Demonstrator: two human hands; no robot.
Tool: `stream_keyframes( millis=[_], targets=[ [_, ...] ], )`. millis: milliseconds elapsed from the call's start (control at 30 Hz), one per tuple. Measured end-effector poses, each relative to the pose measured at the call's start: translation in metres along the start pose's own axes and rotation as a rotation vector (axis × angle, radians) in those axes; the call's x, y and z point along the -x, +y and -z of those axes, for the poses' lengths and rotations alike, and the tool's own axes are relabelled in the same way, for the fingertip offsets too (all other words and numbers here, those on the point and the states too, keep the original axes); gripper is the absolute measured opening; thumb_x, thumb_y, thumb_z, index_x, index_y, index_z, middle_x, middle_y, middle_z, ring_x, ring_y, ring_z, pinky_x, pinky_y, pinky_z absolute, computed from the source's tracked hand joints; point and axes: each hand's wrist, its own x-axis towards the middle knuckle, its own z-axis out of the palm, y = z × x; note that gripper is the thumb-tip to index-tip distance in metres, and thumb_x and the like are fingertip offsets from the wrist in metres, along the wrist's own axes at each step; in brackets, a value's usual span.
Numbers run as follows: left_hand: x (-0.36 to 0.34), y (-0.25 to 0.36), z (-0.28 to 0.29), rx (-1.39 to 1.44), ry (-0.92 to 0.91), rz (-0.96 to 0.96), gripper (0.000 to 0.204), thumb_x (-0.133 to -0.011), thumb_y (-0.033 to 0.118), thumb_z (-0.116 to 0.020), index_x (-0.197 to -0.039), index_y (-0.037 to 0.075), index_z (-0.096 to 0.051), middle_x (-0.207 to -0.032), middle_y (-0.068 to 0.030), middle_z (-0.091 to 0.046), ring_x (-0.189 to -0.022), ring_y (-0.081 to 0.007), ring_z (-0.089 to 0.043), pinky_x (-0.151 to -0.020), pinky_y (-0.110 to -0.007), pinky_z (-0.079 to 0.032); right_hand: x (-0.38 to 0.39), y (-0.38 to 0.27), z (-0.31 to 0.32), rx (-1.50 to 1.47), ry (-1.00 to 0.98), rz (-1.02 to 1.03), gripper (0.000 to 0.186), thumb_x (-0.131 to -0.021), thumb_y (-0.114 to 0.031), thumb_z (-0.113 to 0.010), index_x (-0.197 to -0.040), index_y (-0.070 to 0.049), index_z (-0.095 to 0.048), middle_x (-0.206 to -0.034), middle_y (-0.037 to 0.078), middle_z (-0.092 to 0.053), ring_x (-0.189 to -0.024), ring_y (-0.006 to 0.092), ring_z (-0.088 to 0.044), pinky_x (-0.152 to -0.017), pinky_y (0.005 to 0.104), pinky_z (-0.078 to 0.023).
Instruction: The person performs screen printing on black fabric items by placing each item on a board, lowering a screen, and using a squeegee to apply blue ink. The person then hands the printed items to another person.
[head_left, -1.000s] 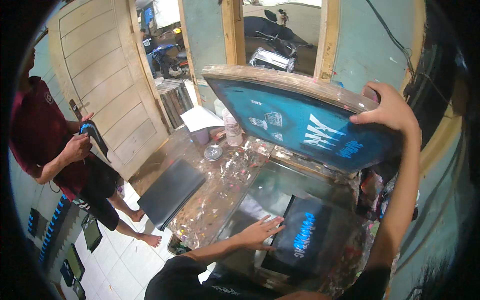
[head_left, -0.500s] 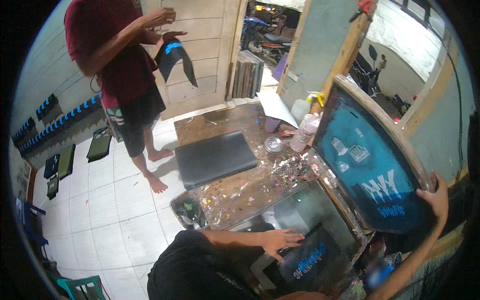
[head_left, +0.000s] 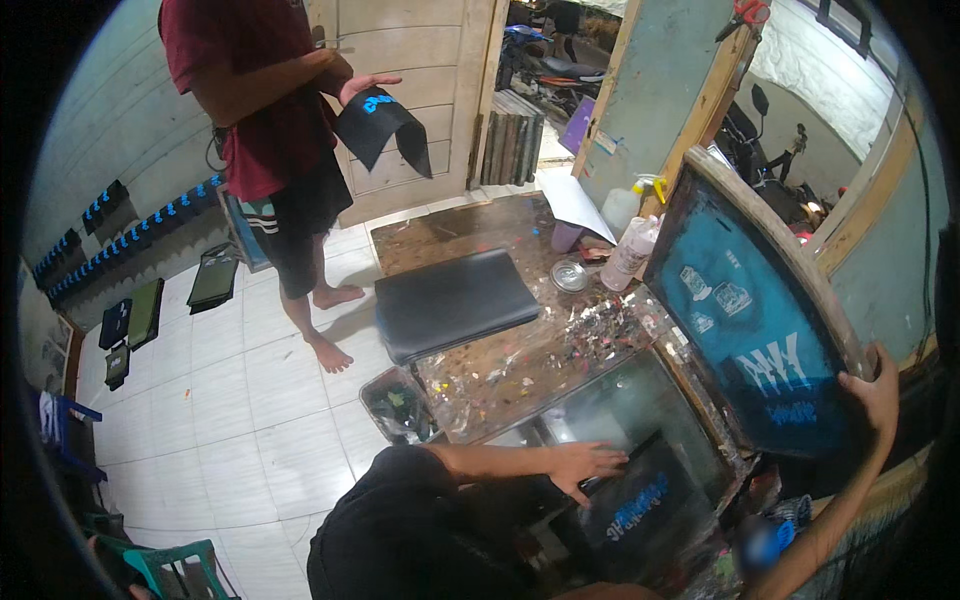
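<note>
A wooden-framed printing screen with blue mesh and pale designs stands tilted up on the right. My right hand grips its lower right edge, fingers wrapped round the wood. At the glass-topped bed below, a black sheet lies with bright blue lettering on it. My left hand rests at that sheet's upper left edge, fingers stretched out and spread, holding nothing. A stack of black sheets lies on the paint-spattered table, beyond my left hand.
Across the table a person in a maroon shirt holds a black printed piece. A pink-white bottle, a spray bottle and a round tin stand near the screen. Printed pieces line the left wall; a green chair stands lower left.
The co-worker's raised hand has come down, and the black piece they hold is turned more toward me. My view has shifted a little; my hands keep nearly the same places.
</note>
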Motion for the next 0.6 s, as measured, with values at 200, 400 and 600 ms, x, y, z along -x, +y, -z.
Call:
stream_keyframes(
  millis=[200,400,600],
  targets=[
    [0.004,0.006,0.01,-0.01,-0.066,0.049,0.105,-0.081,0.072,-0.067,-0.15,-0.005,-0.044,-0.161,-0.0296,-0.033,-0.153,-0.0404,-0.028,-0.123,-0.06,-0.02,-0.001,-0.003,-0.009,0.047,0.018,0.052,0.05,-0.067,-0.009,-0.087,-0.108,0.0,-0.06,-0.102,0.012,-0.073,-0.1,0.0221,-0.069,-0.092,0.0335,-0.05],
    [0.0,0.008,0.015,-0.01,-0.102,0.068,0.106,-0.081,0.072,-0.067,-0.153,-0.002,-0.041,-0.162,-0.0277,-0.032,-0.154,-0.0386,-0.027,-0.124,-0.059,-0.019,0.0,-0.003,-0.004,0.127,0.031,0.052,0.049,-0.066,-0.012,-0.088,-0.106,-0.001,-0.061,-0.102,0.011,-0.074,-0.099,0.0223,-0.068,-0.094,0.0339,-0.049],
    [0.0,0.01,0.018,-0.032,-0.131,0.079,0.105,-0.082,0.072,-0.066,-0.154,-0.001,-0.04,-0.163,-0.0266,-0.031,-0.155,-0.0379,-0.025,-0.125,-0.058,-0.018,-0.001,0.001,-0.006,0.069,0.014,-0.022,0.066,-0.066,-0.023,-0.091,-0.119,0.003,-0.061,-0.111,0.015,-0.07,-0.103,0.0225,-0.066,-0.095,0.0336,-0.048]
  ],
)
